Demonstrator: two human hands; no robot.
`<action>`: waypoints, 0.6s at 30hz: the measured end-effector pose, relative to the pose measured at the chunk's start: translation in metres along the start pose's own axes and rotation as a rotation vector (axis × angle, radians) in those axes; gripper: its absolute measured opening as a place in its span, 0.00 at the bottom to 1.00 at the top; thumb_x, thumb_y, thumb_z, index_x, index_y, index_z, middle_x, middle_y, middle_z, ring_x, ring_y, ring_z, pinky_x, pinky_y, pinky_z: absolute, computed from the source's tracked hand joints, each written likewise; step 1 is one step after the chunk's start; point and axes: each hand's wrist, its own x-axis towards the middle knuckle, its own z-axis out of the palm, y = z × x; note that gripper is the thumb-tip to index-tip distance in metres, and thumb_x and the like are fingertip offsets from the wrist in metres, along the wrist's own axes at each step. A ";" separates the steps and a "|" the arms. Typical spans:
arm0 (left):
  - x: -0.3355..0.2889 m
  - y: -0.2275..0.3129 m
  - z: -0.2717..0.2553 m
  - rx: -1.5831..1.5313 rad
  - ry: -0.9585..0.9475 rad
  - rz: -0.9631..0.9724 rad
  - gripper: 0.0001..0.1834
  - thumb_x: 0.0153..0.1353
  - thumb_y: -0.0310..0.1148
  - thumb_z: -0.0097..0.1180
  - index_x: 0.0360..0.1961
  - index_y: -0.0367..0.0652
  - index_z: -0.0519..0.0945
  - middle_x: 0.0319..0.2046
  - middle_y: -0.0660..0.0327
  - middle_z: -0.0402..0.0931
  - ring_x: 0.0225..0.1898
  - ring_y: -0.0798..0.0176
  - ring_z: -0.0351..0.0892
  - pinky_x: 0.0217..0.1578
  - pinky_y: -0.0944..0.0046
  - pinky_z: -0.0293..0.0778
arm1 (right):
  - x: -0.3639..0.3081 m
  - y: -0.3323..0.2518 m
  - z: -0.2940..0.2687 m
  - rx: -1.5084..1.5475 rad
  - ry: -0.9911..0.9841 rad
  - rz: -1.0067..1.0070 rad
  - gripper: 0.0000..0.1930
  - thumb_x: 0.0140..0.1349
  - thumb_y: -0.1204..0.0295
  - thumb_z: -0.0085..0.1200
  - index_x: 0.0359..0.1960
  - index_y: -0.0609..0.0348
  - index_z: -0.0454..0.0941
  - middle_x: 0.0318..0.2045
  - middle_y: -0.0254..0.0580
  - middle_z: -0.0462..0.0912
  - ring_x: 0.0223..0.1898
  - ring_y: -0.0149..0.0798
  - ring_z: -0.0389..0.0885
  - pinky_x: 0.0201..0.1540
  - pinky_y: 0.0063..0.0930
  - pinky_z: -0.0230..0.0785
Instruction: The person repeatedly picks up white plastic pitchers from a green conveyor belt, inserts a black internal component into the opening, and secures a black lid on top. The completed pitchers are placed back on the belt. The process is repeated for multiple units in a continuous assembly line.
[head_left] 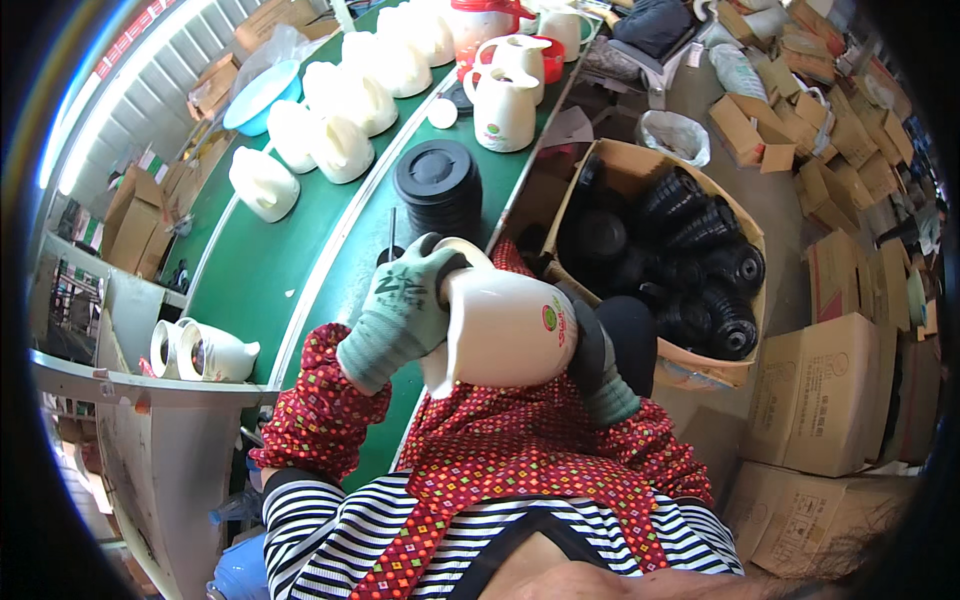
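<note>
A white plastic jug (505, 330) lies on its side in front of my lap, its spout end to the left and its coloured print facing up. My gloved left hand (395, 305) grips the jug's mouth end next to the handle, with some fingers hidden behind its rim. At the other end, my gloved right hand (600, 365) is closed around the base; what lies under that palm is hidden. Just beyond my left hand, a stack of black round discs (437, 190) stands on the green work surface (345, 265).
Several white jug bodies (345, 105) line the belt's far side. Printed white jugs (503, 108) stand farther back, near a red part (548, 60). An open carton (690, 370) of black round parts sits to my right. Cardboard boxes (815, 390) are stacked beyond it.
</note>
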 end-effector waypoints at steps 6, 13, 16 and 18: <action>-0.001 0.009 0.001 -0.061 -0.164 -0.043 0.36 0.49 0.32 0.72 0.63 0.44 0.74 0.54 0.43 0.77 0.51 0.36 0.81 0.51 0.47 0.80 | 0.004 -0.119 0.073 -1.084 -0.564 -0.405 0.49 0.51 0.66 0.75 0.77 0.46 0.65 0.76 0.58 0.57 0.75 0.61 0.60 0.75 0.50 0.55; -0.018 -0.014 -0.023 -0.308 -0.324 0.289 0.47 0.43 0.39 0.80 0.68 0.48 0.73 0.76 0.33 0.49 0.80 0.28 0.42 0.76 0.38 0.50 | 0.003 -0.125 0.057 -1.118 -0.509 -0.319 0.45 0.47 0.59 0.78 0.71 0.36 0.74 0.75 0.59 0.60 0.70 0.62 0.67 0.72 0.54 0.59; -0.028 -0.005 0.000 -0.119 -0.343 0.309 0.46 0.40 0.48 0.82 0.64 0.54 0.78 0.77 0.25 0.36 0.78 0.18 0.35 0.75 0.29 0.47 | 0.003 -0.135 0.065 -1.255 -0.545 -0.351 0.42 0.48 0.58 0.77 0.70 0.36 0.75 0.74 0.63 0.61 0.69 0.64 0.68 0.71 0.55 0.60; -0.033 -0.002 0.021 -0.076 -0.260 0.273 0.45 0.36 0.45 0.85 0.61 0.55 0.81 0.78 0.27 0.39 0.78 0.19 0.39 0.75 0.31 0.47 | 0.003 -0.137 0.067 -1.349 -0.558 -0.341 0.39 0.47 0.60 0.75 0.67 0.40 0.77 0.73 0.67 0.61 0.69 0.66 0.68 0.69 0.56 0.61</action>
